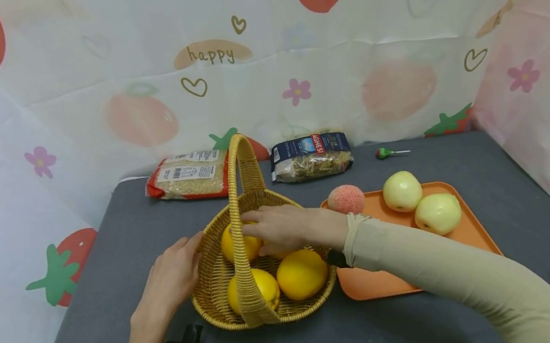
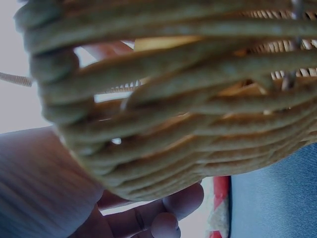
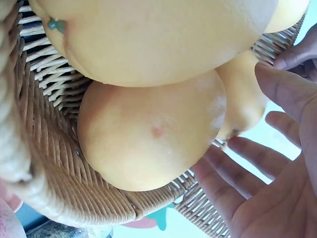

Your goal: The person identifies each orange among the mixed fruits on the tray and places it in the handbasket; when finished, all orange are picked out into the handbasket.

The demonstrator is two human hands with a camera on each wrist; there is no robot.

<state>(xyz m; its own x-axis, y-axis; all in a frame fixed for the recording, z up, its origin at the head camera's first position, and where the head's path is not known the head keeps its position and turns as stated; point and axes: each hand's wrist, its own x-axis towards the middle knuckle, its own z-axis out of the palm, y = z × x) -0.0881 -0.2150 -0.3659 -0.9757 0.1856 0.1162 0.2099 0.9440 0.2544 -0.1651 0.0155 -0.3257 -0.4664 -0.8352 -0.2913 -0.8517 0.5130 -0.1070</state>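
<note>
A wicker basket with a tall arched handle stands at the middle of the table, with several smooth yellow fruits in it. My left hand holds the basket's left rim; in the left wrist view its fingers bend beside the woven wall. My right hand reaches in past the handle, over the fruits. In the right wrist view its fingers are spread and loosely extended, right beside a yellow fruit, not curled round it.
An orange tray lies right of the basket, with two pale green apples and a pink peach-like fruit at its corner. Behind are a red-edged rice bag, a dark pasta bag and a lollipop. A printed curtain hangs behind.
</note>
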